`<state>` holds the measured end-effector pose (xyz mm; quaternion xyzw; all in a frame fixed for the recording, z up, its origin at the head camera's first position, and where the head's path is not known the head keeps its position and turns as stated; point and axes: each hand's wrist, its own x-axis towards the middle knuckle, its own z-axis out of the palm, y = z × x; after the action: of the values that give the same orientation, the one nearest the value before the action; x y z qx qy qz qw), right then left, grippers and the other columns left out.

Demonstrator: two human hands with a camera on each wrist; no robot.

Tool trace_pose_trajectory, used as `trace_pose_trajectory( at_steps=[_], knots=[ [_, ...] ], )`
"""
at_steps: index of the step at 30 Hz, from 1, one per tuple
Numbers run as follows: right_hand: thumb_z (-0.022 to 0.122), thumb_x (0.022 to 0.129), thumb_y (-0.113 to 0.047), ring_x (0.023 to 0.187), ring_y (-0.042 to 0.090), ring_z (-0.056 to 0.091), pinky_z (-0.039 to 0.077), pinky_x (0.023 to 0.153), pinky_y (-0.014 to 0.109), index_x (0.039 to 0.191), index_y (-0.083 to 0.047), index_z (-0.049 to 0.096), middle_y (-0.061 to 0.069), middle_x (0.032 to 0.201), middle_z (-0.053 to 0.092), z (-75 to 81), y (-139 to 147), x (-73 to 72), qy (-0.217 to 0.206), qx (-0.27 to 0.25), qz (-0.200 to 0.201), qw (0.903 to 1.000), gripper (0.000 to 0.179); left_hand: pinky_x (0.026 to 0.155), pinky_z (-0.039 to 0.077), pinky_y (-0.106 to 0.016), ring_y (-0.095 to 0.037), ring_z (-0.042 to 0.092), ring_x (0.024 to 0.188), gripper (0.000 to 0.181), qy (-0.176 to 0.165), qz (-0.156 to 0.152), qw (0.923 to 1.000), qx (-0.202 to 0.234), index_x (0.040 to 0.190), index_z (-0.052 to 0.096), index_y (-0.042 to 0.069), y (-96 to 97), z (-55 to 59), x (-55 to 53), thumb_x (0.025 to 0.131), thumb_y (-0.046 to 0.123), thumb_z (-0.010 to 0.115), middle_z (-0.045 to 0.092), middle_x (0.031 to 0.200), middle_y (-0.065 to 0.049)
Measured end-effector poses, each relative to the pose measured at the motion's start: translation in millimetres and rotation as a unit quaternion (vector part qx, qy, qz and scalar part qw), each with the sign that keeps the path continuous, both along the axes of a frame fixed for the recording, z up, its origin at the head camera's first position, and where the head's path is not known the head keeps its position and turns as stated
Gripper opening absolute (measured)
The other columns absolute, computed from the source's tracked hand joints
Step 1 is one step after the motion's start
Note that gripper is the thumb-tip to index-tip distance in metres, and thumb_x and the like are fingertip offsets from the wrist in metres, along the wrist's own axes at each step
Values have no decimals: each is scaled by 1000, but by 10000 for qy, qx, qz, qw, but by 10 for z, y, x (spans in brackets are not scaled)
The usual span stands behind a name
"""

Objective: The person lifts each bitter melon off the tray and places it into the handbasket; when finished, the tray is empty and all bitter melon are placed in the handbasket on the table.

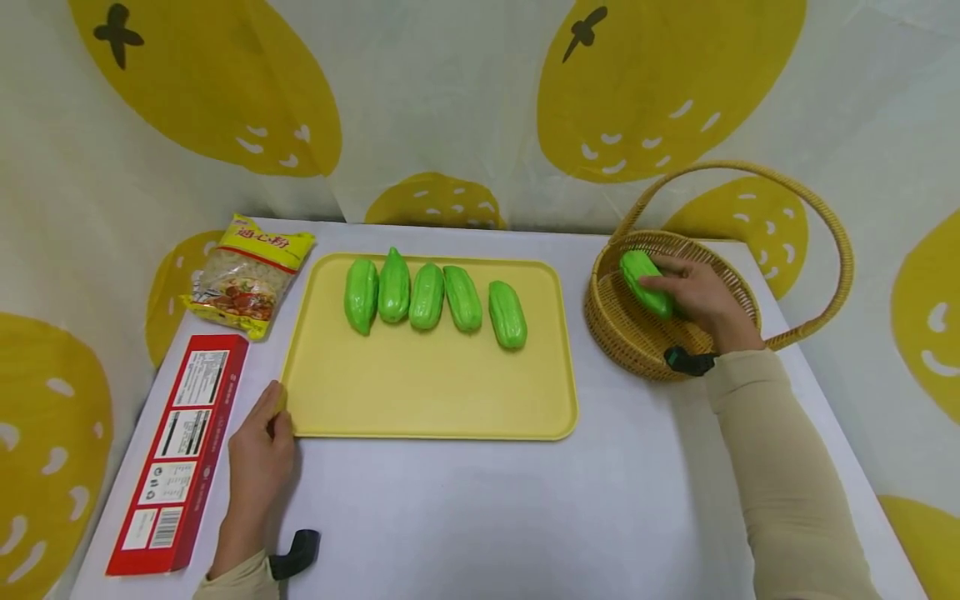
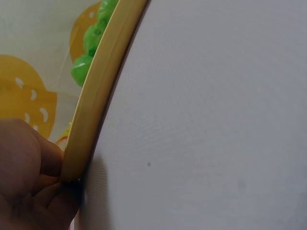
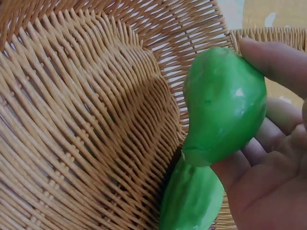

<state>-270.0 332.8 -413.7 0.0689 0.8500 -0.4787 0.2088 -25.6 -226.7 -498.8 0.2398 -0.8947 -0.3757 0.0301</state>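
Observation:
My right hand [image 1: 693, 296] is inside the wicker basket [image 1: 626, 354] and holds a shiny green gourd [image 3: 225, 105] between thumb and fingers. Below it in the right wrist view, a second green gourd [image 3: 192, 199] lies against the woven wall. At the near left corner of the yellow tray [image 1: 427, 392], my left hand [image 1: 262, 450] grips the rim, thumb on one side and fingers curled beneath. Several ribbed green gourds [image 1: 427, 297] lie in a row along the tray's far half, the rightmost gourd [image 1: 507, 315] a little apart.
Left of the tray lie a yellow pasta bag [image 1: 251, 275] and a long red box [image 1: 180, 454]. The basket's tall handle [image 1: 843, 250] arches over its right side. A patterned cloth [image 1: 450, 100] hangs behind the white table [image 1: 480, 517].

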Motion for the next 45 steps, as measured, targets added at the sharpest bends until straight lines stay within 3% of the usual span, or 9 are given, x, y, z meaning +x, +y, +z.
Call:
trace_pose_trajectory(
  at_steps=[4,11,16,20,28,45],
  knots=[
    [70,96,-44,106,8,52,51,79,14,160,-19,35,15,160,37,-27,22,-21,110,421,290,9986,78,120,40,-52,-22,31,156,54,13,12,10000,-21,159,27,21,-4,-3,-3,109,17,45,31,167,2],
    [71,93,-51,128,22,37,43,84,14,160,-24,35,16,169,24,-77,79,-67,126,916,600,9939,80,119,40,-52,-22,32,155,54,78,-3,10000,-45,159,28,21,-6,-21,0,109,16,45,32,167,2],
    [71,92,-52,142,31,29,40,106,33,160,-26,34,16,171,17,-135,123,-110,58,1030,633,9926,81,120,40,-52,-22,32,155,53,75,19,10000,-31,159,29,20,-7,-25,2,109,16,45,32,166,1],
    [71,93,-51,155,39,13,28,123,51,161,-25,32,16,172,5,-174,140,-137,-58,988,644,9930,83,120,39,-52,-22,31,155,53,61,49,10000,-20,159,29,20,-2,-25,8,109,15,45,32,167,2],
    [73,92,-49,159,40,-3,16,130,56,161,-20,30,17,172,-1,-192,135,-143,-103,811,590,9949,86,120,40,-52,-21,32,155,52,74,107,9999,-20,159,30,21,12,-12,9,109,16,45,32,166,3],
    [69,98,-36,158,38,6,20,129,55,162,-23,26,17,171,7,-250,162,-140,-39,695,472,9965,78,120,39,-52,-23,32,155,53,110,43,9999,19,159,31,19,13,8,5,109,16,45,34,166,1]
  ],
)
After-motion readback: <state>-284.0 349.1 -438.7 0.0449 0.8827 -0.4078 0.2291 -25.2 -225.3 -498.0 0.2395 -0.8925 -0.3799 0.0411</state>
